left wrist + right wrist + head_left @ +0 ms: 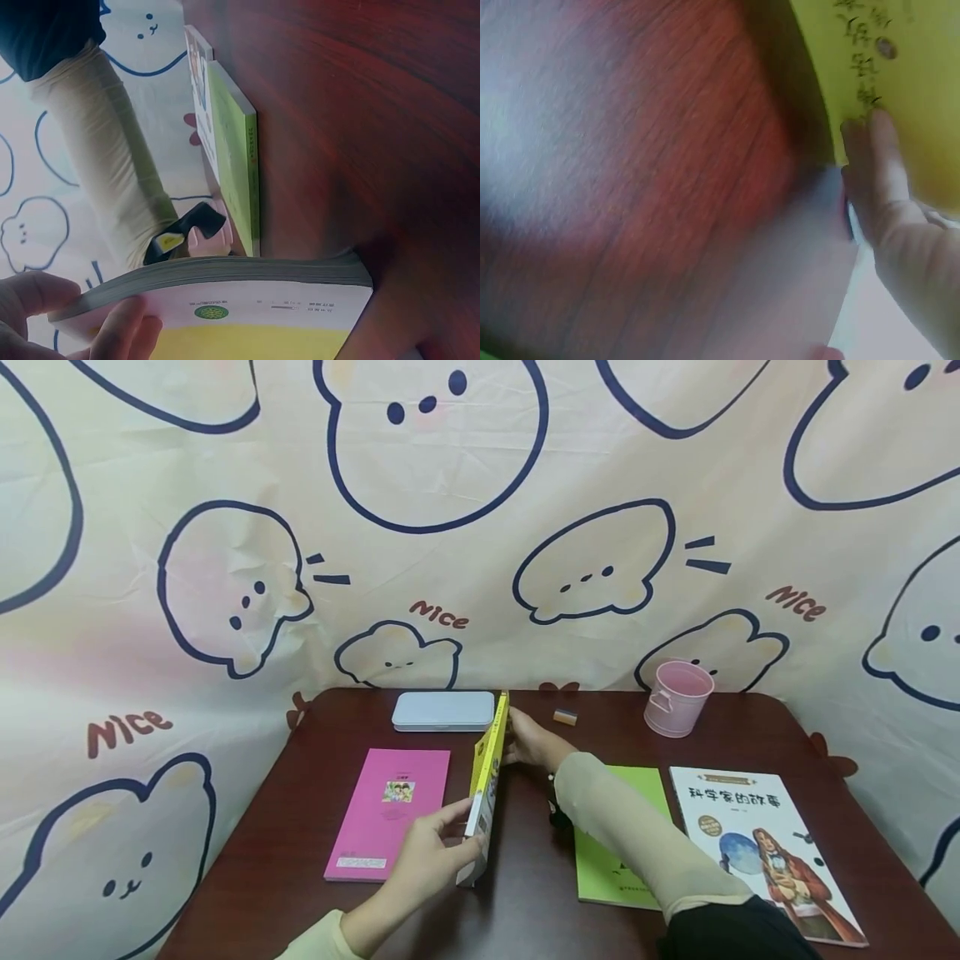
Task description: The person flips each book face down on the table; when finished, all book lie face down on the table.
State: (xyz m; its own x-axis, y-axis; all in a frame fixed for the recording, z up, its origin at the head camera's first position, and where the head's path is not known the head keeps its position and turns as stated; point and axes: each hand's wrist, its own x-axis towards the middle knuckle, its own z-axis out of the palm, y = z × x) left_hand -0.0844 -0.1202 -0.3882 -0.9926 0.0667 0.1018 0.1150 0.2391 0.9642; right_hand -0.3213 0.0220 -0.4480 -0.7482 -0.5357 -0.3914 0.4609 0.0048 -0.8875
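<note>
Yellow-and-white paperback [490,768], upright, pinched by left hand [427,853], right hand [534,742] grip indeterminable, could topple onto pink booklet [390,831] should hold slacken.

The upright book [491,752] is yellow and white, the tabletop [534,835] red-brown with dark grain, the bucket [678,703] pale pink; navy cartoon outlines pattern the cream backdrop [480,568]

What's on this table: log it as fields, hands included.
Held: upright yellow-and-white paperback book
Left hand: pinches its near end
Right hand: touches its far end
Left of it: flat pink book
Right of it: flat green book, white illustrated book
Far side: pale blue rectangular case, small eraser-like block, pink round bucket
Surface: dark brown table
</note>
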